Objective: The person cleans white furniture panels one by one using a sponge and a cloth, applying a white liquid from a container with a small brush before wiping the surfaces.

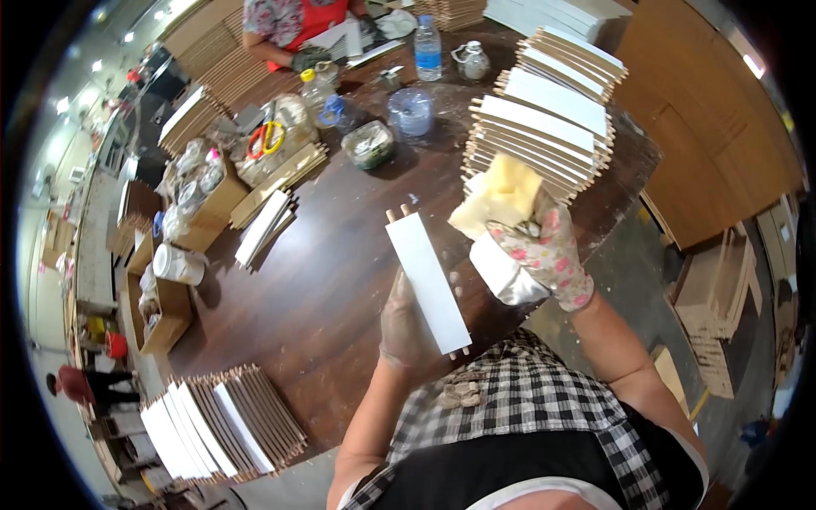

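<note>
My left hand (398,323) grips a white board (429,285) along its left edge. Short wooden dowels stick out of both ends of the board, which is tilted above the dark brown table (327,297). In a floral-print glove, my right hand (552,255) is closed on a yellow cloth (506,191), held a little to the right of the board. A bunched white cloth (503,272) hangs just below that hand; whether the fingers also grip it is hidden. Beyond the yellow cloth, a row of similar white boards with dowels (544,127) lies stacked toward the table's right edge.
More doweled boards (223,425) stand in a row at the near left. Farther off are a water bottle (427,51), a glass jar (369,144), scissors (266,138) and a cardboard box (217,195) of plastic bags. Across the table, a person in a red apron (319,21) handles white pieces.
</note>
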`<move>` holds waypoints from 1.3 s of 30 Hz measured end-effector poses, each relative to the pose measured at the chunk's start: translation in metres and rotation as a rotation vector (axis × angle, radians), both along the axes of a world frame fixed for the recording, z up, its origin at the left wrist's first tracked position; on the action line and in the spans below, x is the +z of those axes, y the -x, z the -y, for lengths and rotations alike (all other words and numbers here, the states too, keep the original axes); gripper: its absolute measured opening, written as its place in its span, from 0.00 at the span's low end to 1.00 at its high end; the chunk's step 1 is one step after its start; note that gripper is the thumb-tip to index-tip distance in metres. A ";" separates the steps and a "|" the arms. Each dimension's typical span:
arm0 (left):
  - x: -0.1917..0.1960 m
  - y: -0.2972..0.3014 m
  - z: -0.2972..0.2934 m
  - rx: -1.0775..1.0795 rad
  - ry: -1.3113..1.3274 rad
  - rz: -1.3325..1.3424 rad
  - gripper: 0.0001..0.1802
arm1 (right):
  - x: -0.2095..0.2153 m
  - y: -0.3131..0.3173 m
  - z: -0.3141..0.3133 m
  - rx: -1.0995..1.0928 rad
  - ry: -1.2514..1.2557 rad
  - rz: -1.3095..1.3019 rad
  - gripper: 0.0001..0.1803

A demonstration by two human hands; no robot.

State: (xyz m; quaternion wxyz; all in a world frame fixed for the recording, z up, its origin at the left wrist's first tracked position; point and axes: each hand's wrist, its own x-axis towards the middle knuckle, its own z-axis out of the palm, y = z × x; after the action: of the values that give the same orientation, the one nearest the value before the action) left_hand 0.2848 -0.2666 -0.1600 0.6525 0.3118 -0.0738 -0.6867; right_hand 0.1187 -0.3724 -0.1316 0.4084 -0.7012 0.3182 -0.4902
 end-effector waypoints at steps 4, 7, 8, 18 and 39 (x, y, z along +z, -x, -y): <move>-0.017 -0.021 -0.012 0.015 -0.016 0.010 0.21 | -0.005 -0.004 -0.010 0.074 -0.159 -0.033 0.28; -0.027 -0.041 -0.026 0.108 -0.030 0.242 0.25 | -0.013 -0.010 -0.016 0.109 -0.332 -0.057 0.25; -0.029 -0.049 -0.031 0.108 -0.057 0.355 0.28 | -0.024 -0.006 -0.018 0.118 -0.387 0.032 0.25; 0.015 -0.141 -0.136 0.527 -0.561 1.790 0.50 | -0.037 -0.022 -0.004 0.397 -0.357 -0.065 0.23; -0.043 -0.135 -0.085 0.545 -0.155 1.250 0.12 | -0.052 -0.038 0.011 0.493 -0.877 0.138 0.20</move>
State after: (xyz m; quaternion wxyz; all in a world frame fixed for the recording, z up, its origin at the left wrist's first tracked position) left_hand 0.4199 -0.1816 -0.2031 0.6126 0.7029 -0.3059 -0.1925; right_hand 0.1569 -0.3839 -0.1840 0.7880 -0.4840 0.2912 -0.2448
